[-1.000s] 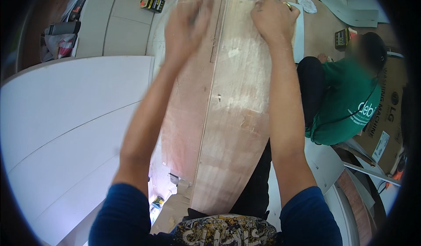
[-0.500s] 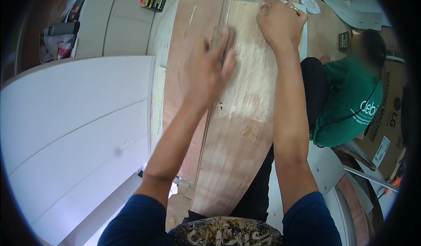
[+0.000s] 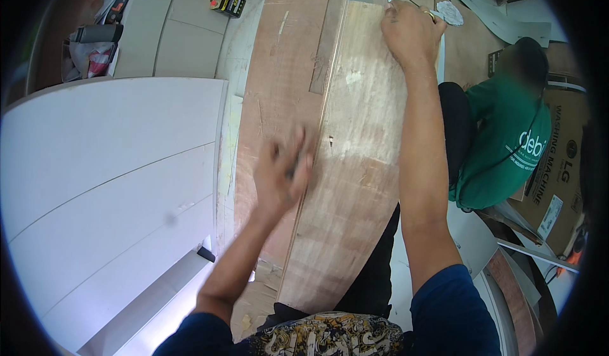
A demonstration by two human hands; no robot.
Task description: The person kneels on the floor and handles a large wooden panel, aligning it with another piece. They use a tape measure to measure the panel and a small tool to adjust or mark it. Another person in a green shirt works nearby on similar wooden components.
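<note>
On board (image 3: pixel 358 118), far end: right hand (image 3: pixel 413 34) palm-down; left hand (image 3: pixel 279 178) blurred, can't tell either grip

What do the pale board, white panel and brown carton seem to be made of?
Pale board: probably plywood, unfinished, given its streaky, dull grain. White panel: perhaps painted or laminated board, smooth-looking; the core isn't clear. Brown carton: likely cardboard, matt, with a printed face.

The left hand (image 3: pixel 283 172), just off centre toward nine o'clock, is too blurred to tell whether it holds anything. At one o'clock the right hand (image 3: pixel 414 36) hides its own fingertips; at three, a co-worker (image 3: pixel 498 150) partly covers a carton (image 3: pixel 561 159).
</note>
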